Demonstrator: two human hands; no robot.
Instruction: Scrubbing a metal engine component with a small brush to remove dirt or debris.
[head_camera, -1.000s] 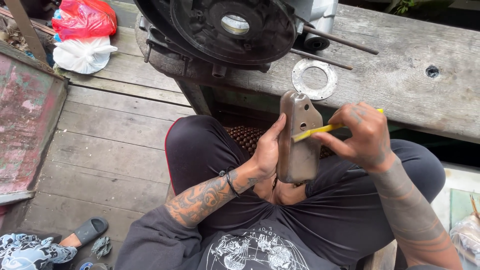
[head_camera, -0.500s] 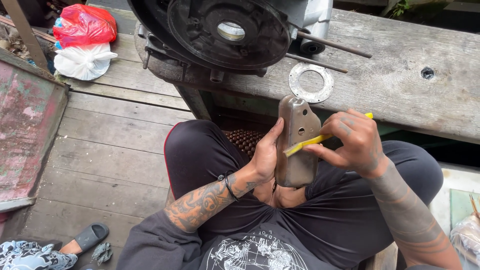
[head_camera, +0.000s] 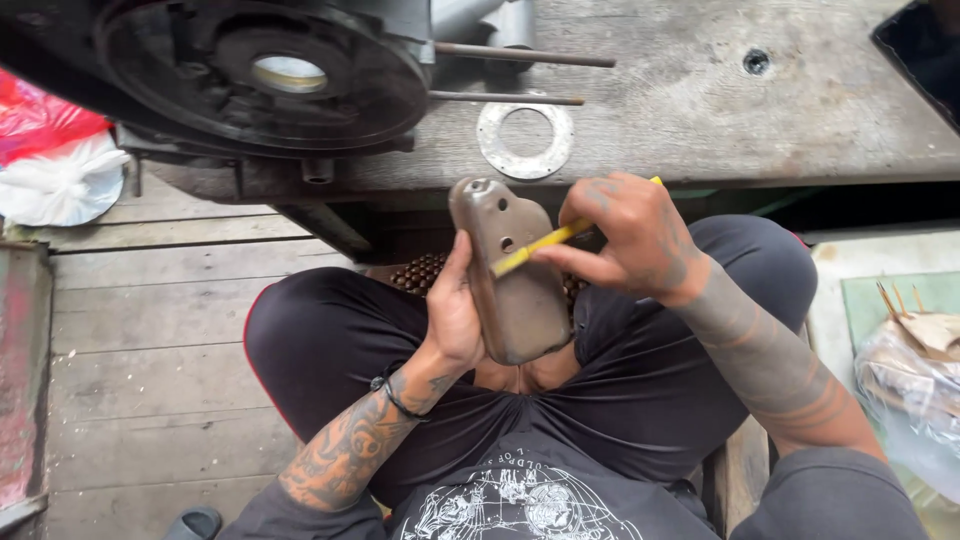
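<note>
My left hand (head_camera: 455, 310) grips a dull brown metal cover plate (head_camera: 515, 285) by its left edge and holds it upright over my lap. My right hand (head_camera: 625, 235) pinches a thin yellow stick-like tool (head_camera: 535, 246), whose tip rests on the plate's face near a small hole. I sit in black trousers and a black printed shirt.
A worn wooden bench (head_camera: 720, 110) runs across the top, carrying a dark round engine housing (head_camera: 270, 75), two metal rods (head_camera: 520, 55) and a flat metal ring gasket (head_camera: 525, 140). Red and white bags (head_camera: 55, 165) lie left. Plank flooring (head_camera: 150, 330) lies below; a plastic bag (head_camera: 915, 370) sits right.
The view has drawn closer to the plate and bench. My right hand with the yellow tool has shifted slightly along the plate's face; my left hand keeps its hold.
</note>
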